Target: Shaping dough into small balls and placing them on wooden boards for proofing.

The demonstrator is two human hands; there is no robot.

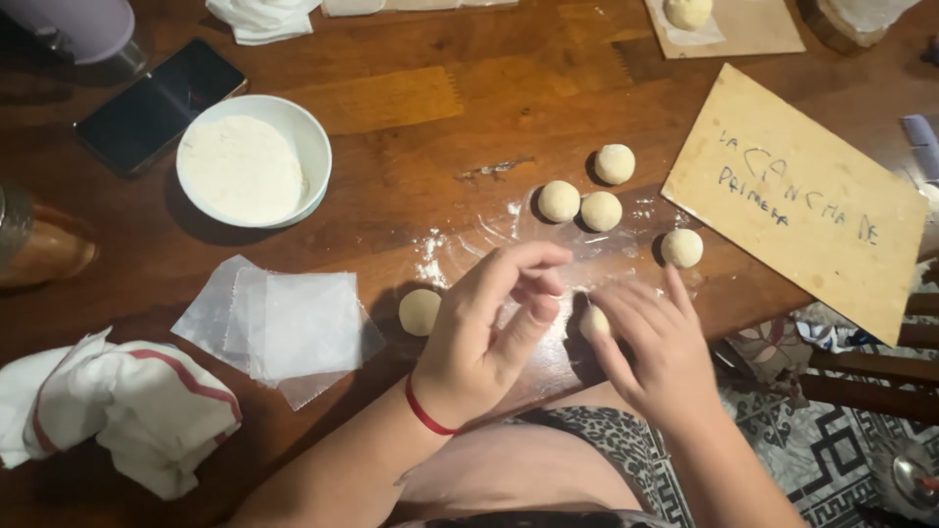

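My right hand presses down on a small pale dough ball at the near edge of the wooden table. My left hand hovers just left of it, fingers curled with the fingertips together, holding nothing I can see. A flattened dough piece lies left of my left hand. Beyond my hands sit several round dough balls on a floured patch. A red band circles my left wrist.
A white bowl of flour stands at the left. Clear plastic squares and a red-striped white cloth lie near-left. A dark phone lies far left, a handwritten cardboard sheet at the right.
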